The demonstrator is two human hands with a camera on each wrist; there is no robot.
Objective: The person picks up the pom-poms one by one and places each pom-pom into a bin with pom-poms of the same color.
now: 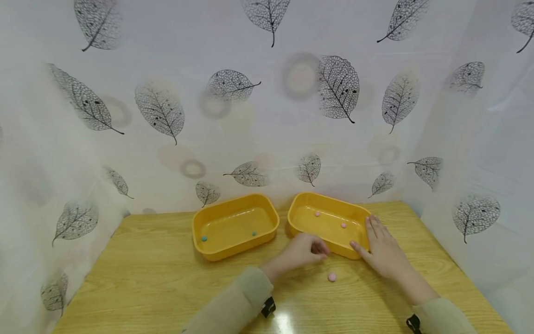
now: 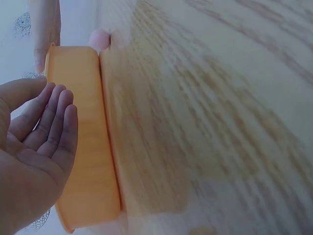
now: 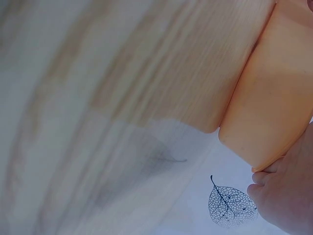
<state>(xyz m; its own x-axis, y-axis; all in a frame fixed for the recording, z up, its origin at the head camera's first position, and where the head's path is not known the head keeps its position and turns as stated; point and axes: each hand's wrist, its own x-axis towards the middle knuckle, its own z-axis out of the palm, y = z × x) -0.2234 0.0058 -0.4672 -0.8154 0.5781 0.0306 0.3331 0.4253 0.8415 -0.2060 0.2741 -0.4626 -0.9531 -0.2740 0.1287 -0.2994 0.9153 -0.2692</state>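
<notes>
My left hand (image 1: 303, 250) hovers in front of the right yellow tray (image 1: 310, 197). Its fingers are loosely bent, and the palm (image 2: 36, 161) looks bare in the left wrist view. My right hand (image 1: 385, 250) rests on that tray's right end, fingers stretched along the rim and thumb at the front corner. Inside this tray lie two small pink balls, one toward the back (image 1: 317, 214) and one nearer the right end (image 1: 344, 225). A third pink ball (image 1: 332, 277) sits on the table in front, just below my left fingertips in the head view.
To the left stands a second yellow tray (image 1: 235, 202) holding two small teal balls, one at its left (image 1: 204, 238) and one at its front (image 1: 253, 234). Both trays sit on a wood-grain table (image 1: 137, 278), near a leaf-printed curtain (image 1: 267, 134) along the back and sides.
</notes>
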